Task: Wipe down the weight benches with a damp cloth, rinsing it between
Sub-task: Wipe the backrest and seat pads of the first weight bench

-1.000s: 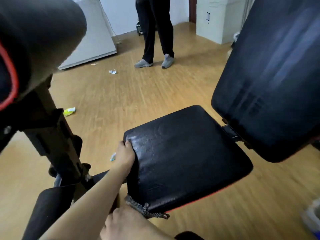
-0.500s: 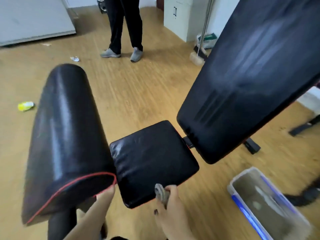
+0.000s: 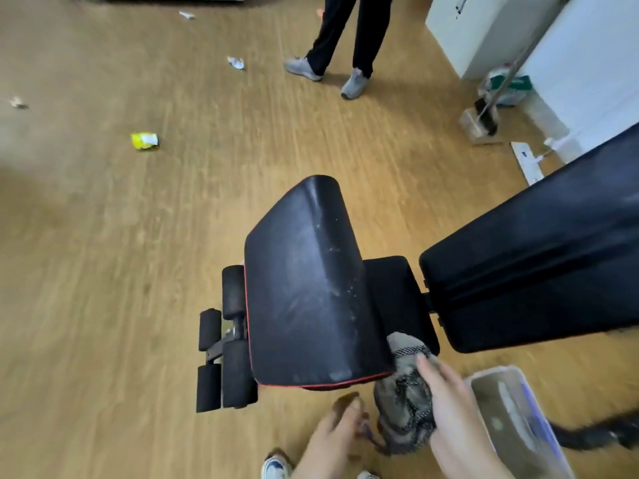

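Head, right hand (image 3: pixel 449 409): lower right of the frame; fingers wrapped round a bunched grey cloth (image 3: pixel 404 395)
Head, cloth: upper end touching the lower right corner of the weight bench (image 3: pixel 304 281), centre frame
Head, left hand (image 3: pixel 339 430): bottom centre, just left of the cloth; blurred; grip cannot be told
Head, tub (image 3: pixel 511 420): lower right corner; murky water; just beside the right hand
Head, floor (image 3: pixel 103 271): wood; yellow wrapper (image 3: pixel 144 141) upper left

Light wood floor (image 3: pixel 103 271) littered with paper scraps (image 3: pixel 144 141); white cabinet (image 3: pixel 477 29) and wall (image 3: pixel 587 63) far right; a person (image 3: pixel 345 36) stands far off.
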